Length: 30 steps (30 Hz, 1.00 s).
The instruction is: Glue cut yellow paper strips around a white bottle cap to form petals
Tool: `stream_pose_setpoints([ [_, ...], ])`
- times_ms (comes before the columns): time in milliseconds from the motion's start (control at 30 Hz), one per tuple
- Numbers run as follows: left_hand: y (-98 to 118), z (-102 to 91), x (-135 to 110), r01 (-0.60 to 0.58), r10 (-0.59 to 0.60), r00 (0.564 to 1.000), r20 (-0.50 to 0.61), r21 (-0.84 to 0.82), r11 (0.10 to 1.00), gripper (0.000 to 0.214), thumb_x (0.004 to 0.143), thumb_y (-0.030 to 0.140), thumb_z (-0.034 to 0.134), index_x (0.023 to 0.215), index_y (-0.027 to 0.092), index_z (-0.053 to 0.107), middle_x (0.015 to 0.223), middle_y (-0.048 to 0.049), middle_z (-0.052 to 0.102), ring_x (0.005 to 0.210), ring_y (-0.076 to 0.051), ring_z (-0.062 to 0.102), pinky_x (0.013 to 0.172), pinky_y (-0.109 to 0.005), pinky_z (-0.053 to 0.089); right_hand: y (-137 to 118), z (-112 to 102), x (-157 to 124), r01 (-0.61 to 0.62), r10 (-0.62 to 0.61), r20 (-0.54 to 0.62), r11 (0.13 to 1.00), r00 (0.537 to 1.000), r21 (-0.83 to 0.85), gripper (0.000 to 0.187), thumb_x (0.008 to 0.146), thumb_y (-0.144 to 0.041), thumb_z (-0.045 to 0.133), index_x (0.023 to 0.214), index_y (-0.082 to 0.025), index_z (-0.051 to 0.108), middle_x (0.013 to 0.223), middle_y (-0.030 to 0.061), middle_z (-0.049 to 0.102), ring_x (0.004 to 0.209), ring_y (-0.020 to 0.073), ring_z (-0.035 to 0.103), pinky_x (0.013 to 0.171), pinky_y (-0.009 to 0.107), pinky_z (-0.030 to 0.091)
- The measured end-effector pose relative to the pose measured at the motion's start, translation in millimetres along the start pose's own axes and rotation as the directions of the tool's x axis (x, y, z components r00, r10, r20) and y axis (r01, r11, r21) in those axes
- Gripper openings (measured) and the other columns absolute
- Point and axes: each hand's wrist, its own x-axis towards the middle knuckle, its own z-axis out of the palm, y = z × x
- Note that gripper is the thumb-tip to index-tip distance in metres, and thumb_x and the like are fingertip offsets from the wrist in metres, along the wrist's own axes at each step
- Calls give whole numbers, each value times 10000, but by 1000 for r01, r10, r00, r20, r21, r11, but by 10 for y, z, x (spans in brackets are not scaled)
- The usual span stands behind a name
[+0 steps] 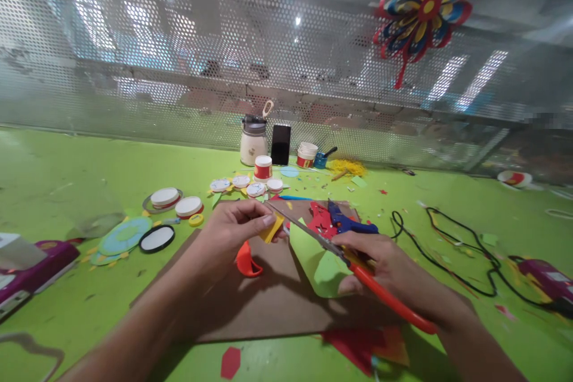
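My left hand [244, 221] pinches a small piece of yellow paper [271, 230] between thumb and fingers. My right hand [380, 256] grips scissors [376, 293] with red-orange handles, their blades pointing up and left toward the yellow paper. Whether the blades touch the paper, I cannot tell. Beneath my hands lies a brown board [250, 310]. On it are a green paper sheet [313, 262], partly under my right hand, and an orange ring-shaped piece [248, 261]. A blue glue gun [351, 221] rests beside red paper cutouts [321, 219] at the board's far side.
White round lids [188, 206] and a blue paper flower [125, 236] lie left. A jar [253, 143], a dark phone [281, 144] and paint tubs [307, 156] stand at the back. Black cable [486, 256] winds along the right; a purple power strip [40, 274] sits far left.
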Motion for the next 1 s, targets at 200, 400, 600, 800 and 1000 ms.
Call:
stream_pose_setpoints([
  [200, -28, 14, 25, 39, -41, 991, -128, -21, 999, 120, 719, 285, 746, 715, 167, 724, 724, -24, 691, 684, -134, 600, 659, -231, 451, 117, 38, 37, -2, -4, -133, 999, 991, -39, 346, 836, -469, 607, 1030, -183, 588, 802, 14, 593, 672, 149, 506, 605, 248, 422],
  [400, -79, 23, 62, 73, -102, 976, -194, -152, 986, 160, 687, 273, 775, 746, 150, 692, 692, -12, 656, 626, -120, 584, 600, -236, 447, 213, 112, 112, 20, -7, -171, 997, 985, 75, 373, 831, -470, 596, 1048, -170, 548, 709, -18, 477, 612, 131, 443, 561, 239, 388],
  [600, -77, 71, 64, 22, -114, 960, -257, -334, 942, 167, 664, 176, 784, 750, 153, 643, 682, 20, 640, 593, -80, 582, 592, -195, 475, 102, 223, 130, 61, -25, -141, 964, 990, 260, 419, 859, -552, 510, 1017, -163, 518, 766, 9, 511, 662, 142, 475, 579, 243, 386],
  [800, -64, 94, 66, -56, -93, 942, -321, -426, 903, 200, 647, 96, 783, 740, 150, 615, 706, 14, 668, 635, -90, 635, 657, -185, 541, 11, 303, 69, 15, 12, -123, 976, 992, 219, 411, 847, -505, 566, 1117, -194, 566, 786, 23, 615, 744, 194, 575, 655, 272, 448],
  [1000, -56, 136, 31, -50, -130, 936, -328, -488, 871, 135, 699, 77, 744, 705, 133, 622, 748, -18, 682, 708, -116, 675, 728, -194, 565, 23, 336, 68, 14, 10, -158, 989, 987, 146, 399, 845, -489, 580, 1104, -186, 607, 777, 33, 636, 727, 205, 593, 629, 271, 459],
])
